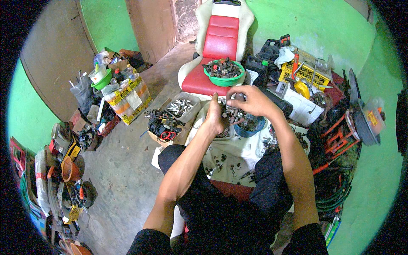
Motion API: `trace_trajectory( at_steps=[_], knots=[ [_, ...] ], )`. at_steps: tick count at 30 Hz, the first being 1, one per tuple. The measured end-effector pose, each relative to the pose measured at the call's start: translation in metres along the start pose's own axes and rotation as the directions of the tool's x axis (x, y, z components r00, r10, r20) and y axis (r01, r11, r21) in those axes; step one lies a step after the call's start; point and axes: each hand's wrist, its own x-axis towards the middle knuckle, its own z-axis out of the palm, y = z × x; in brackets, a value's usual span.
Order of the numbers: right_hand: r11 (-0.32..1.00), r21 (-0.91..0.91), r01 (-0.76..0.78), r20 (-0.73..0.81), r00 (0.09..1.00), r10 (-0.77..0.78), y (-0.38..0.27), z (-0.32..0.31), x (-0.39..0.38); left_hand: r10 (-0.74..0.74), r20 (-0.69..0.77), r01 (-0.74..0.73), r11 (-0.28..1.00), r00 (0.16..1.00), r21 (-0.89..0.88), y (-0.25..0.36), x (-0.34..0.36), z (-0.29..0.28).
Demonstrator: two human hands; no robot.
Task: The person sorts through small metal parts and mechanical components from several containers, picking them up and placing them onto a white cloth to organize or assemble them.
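My left hand [216,115] is cupped, thumb up, against a handful of small metal bolts and fittings [233,114]; its fingers are hidden behind them. Just right of it, my right hand [255,100] curls down over the pieces, fingertips closed on a small grey metal part [240,97] whose exact kind is unclear. Under the hands, a blue bowl [248,132] holds more small parts, and a pale container is partly hidden beside it. Loose dark screws and bits lie on the white cloth [227,155] between my knees.
Ahead stands a red and white car seat [221,36] bearing a green basin [225,80] heaped with parts. To its left are a clear tub [196,108] of metal pieces and a box of cables [163,123]. A taped carton [129,102] and a yellow crate [304,76] flank it.
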Motion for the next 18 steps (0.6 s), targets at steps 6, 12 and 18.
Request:
trace_trajectory(
  at_steps=[6, 12, 18],
  knots=[
    [0.996, 0.008, 0.087, 0.072, 0.994, -0.088, 0.009, 0.01, 0.001, 0.009, -0.08, -0.009, 1.0, 0.997, -0.002, 0.002, 0.002, -0.001],
    [0.985, -0.109, 0.131, -0.019, 0.991, -0.134, 0.003, 0.011, 0.001, 0.013, -0.054, -0.017, 0.998, 0.998, -0.064, 0.003, 0.003, -0.004],
    [0.963, -0.192, 0.189, -0.076, 0.976, -0.206, 0.003, 0.016, -0.003, 0.08, -0.109, -0.078, 0.997, 0.991, 0.017, -0.002, 0.01, -0.009]
  ],
)
